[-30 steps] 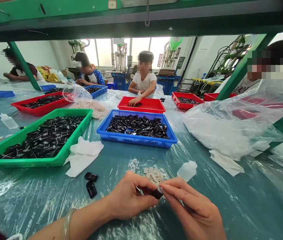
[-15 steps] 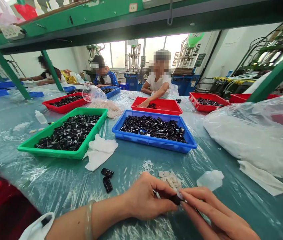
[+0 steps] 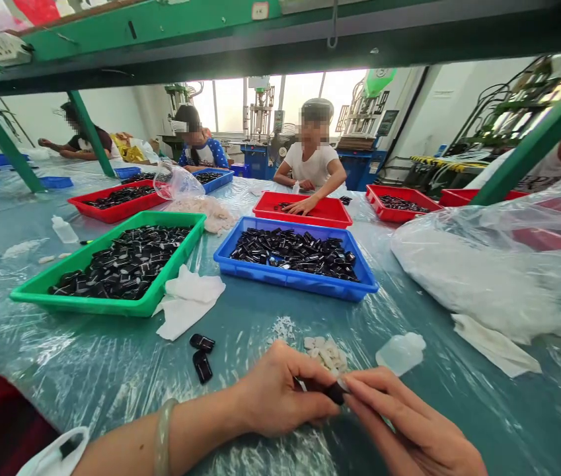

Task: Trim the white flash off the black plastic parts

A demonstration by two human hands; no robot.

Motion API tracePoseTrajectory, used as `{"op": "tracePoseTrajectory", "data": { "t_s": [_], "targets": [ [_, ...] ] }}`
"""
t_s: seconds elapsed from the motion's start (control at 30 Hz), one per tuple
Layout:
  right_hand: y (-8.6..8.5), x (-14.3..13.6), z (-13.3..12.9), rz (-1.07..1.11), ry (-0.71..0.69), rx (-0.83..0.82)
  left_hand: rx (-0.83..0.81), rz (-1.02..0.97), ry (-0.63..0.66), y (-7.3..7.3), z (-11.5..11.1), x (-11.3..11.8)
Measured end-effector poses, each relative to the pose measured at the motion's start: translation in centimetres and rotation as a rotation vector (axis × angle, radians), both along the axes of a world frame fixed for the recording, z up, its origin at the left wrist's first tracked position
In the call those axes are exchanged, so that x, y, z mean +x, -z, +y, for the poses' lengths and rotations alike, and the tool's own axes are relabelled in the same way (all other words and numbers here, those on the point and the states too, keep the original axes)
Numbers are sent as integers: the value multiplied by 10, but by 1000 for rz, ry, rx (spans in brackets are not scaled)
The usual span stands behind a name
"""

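Left hand (image 3: 283,391) pinches black piece (image 3: 336,393); right hand (image 3: 406,420) pinches pale bit (image 3: 342,383) at its end. Bottle (image 3: 401,354) nearby on tabletop (image 3: 248,330).

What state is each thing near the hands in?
Left hand, pinching the dark piece
Right hand, at its end, grip unclear
Dark piece, mostly hidden
Green tray, filled with black parts
Blue tray, likewise filled
Two loose parts, lying outside the trays
White cloth, crumpled
Pale pieces, heaped
Clear bottle, on its side
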State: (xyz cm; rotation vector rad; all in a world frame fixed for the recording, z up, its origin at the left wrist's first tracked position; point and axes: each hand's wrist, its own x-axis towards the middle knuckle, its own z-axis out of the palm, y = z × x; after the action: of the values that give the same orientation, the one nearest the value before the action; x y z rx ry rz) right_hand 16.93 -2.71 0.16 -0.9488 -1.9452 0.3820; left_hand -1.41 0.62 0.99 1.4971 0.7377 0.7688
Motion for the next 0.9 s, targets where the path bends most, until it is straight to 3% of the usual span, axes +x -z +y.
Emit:
{"op": "tracePoseTrajectory", "data": {
  "t_s": [0.43,0.57,0.8,0.9],
  "targets": [
    [4,-1,1,17,-81,40,-37,41,-17,0,-2,1],
    [4,-4,-2,32,-35,50,-57,45,-32,1,-2,3],
    [1,-10,-3,98,122,36,-264,-53,-41,-2,-4,6],
    [0,-8,-3,66,77,20,-276,-57,-44,-2,-5,5]
  ]
}}
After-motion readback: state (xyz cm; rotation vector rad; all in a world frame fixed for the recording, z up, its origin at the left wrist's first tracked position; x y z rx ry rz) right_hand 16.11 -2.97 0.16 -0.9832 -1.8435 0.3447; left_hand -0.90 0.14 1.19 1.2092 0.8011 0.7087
